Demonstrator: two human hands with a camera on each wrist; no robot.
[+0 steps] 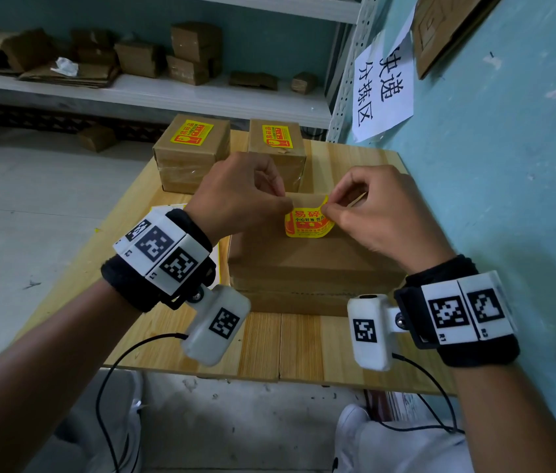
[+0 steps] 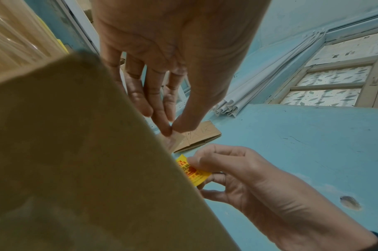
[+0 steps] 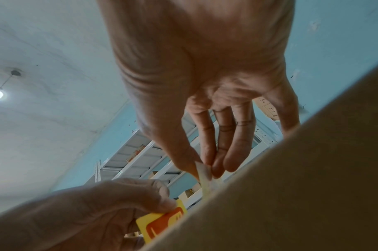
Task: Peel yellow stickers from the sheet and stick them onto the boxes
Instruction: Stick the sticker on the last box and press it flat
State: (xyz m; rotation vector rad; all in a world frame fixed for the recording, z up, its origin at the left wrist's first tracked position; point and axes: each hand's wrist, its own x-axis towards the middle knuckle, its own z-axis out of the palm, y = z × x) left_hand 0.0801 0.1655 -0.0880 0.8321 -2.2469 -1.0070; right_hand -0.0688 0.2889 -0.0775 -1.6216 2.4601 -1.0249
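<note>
A yellow sticker (image 1: 308,222) with red print hangs curled over the top of the near cardboard box (image 1: 314,264). My left hand (image 1: 288,204) pinches its upper left corner, and my right hand (image 1: 326,208) pinches its upper right corner. In the left wrist view my left hand (image 2: 172,130) pinches a pale corner, while the right hand holds the printed sticker (image 2: 193,171). In the right wrist view my right hand (image 3: 205,168) pinches the sticker's white back. The sticker sheet (image 1: 167,209) lies on the table, mostly hidden under my left wrist.
Two smaller boxes (image 1: 189,158) (image 1: 276,158) stand at the far side of the wooden table (image 1: 263,343), each with a yellow sticker on top. A blue wall runs along the right. Behind the table, a white shelf (image 1: 167,93) holds several cardboard boxes.
</note>
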